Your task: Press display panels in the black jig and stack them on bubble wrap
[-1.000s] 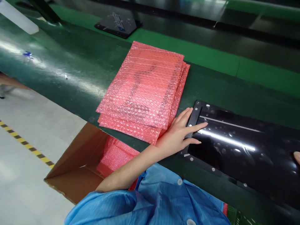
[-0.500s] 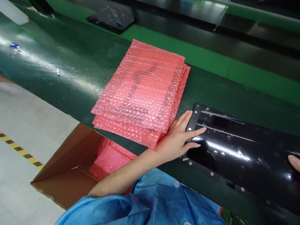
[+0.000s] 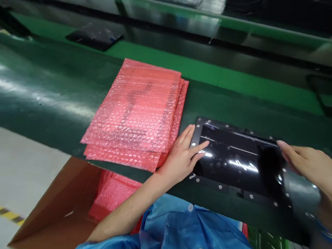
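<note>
A flat black panel point(image 3: 228, 155) with a glossy face and pale round dots along its border lies on the green bench. My left hand point(image 3: 181, 155) rests across its left edge, fingers spread, wrist beside a stack of pink bubble-wrap bags point(image 3: 135, 114). At the panel's right end, my right hand point(image 3: 306, 164) is closed, thumb at the upper right corner, on what looks like a glossy clear film point(image 3: 303, 193) that bends down to the right. The fingers under the thumb are mostly hidden. Dark shapes show through the top bag.
An open cardboard box point(image 3: 49, 207) below the bench edge holds more pink bubble-wrap bags point(image 3: 116, 190). Another dark panel point(image 3: 94, 36) lies on the bright green strip point(image 3: 166, 62) at the back left. Green circuit boards point(image 3: 267, 238) show at the lower right.
My right hand has come further into view, now at the panel's right end. The view has shifted, so the bags and panel sit further left. My left hand stays on the panel's edge.
</note>
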`<state>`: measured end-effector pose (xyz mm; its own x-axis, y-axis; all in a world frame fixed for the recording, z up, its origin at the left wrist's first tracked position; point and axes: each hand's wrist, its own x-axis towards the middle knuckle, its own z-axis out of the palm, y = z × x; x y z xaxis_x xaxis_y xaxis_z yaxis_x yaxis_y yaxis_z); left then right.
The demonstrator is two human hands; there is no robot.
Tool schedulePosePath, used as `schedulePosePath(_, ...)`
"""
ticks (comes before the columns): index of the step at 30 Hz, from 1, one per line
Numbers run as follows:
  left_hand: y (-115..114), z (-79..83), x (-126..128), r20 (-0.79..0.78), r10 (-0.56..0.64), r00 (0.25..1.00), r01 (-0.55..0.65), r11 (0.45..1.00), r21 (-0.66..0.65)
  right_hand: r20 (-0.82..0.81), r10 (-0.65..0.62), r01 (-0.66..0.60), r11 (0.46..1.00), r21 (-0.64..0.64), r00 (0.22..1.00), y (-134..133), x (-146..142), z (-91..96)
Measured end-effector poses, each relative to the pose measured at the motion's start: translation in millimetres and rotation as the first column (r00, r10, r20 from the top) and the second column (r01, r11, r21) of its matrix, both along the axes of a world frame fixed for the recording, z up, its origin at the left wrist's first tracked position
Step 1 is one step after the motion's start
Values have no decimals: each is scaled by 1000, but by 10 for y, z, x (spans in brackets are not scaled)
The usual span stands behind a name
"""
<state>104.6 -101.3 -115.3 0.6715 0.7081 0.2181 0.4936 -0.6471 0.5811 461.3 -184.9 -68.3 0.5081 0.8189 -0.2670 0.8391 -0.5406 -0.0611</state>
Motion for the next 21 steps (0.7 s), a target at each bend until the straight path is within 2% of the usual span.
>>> schedulePosePath(2, -15, 26, 18, -54, 26, 998, -21, 996, 92, -59, -91, 89, 995, -33, 994, 117, -128, 132)
schedulePosePath(5, -140, 122, 210, -101, 75, 992, -51, 975, 216, -90, -142, 142, 990, -7, 986, 225, -94, 212)
schedulePosePath(6, -219, 158, 325, -104, 39, 994, -14, 972, 235, -104, -147, 148, 989, -4, 984, 248, -39, 202)
schedulePosePath(8, -418, 211, 608, -108, -131, 986, 154, 959, 238, -150, -141, 139, 990, -25, 979, 291, 83, 147)
schedulePosePath(10, -619, 215, 906, -121, -322, 939, 341, 913, 225, -200, -110, 99, 993, -62, 974, 348, 170, 78)
schedulePosePath(12, -768, 167, 1148, -149, -403, 903, 429, 869, 246, -230, -77, 56, 994, -96, 970, 417, 206, 23)
schedulePosePath(14, -852, 94, 1294, -191, -399, 897, 440, 844, 308, -237, -62, 35, 993, -113, 970, 484, 210, -5)
schedulePosePath(17, -900, 26, 1361, -246, -350, 904, 422, 819, 388, -234, -77, 51, 992, -114, 969, 544, 203, -11)
schedulePosePath(21, -883, 64, 1359, -287, -357, 889, 447, 814, 370, -215, -98, 89, 995, -50, 972, 511, 169, -13)
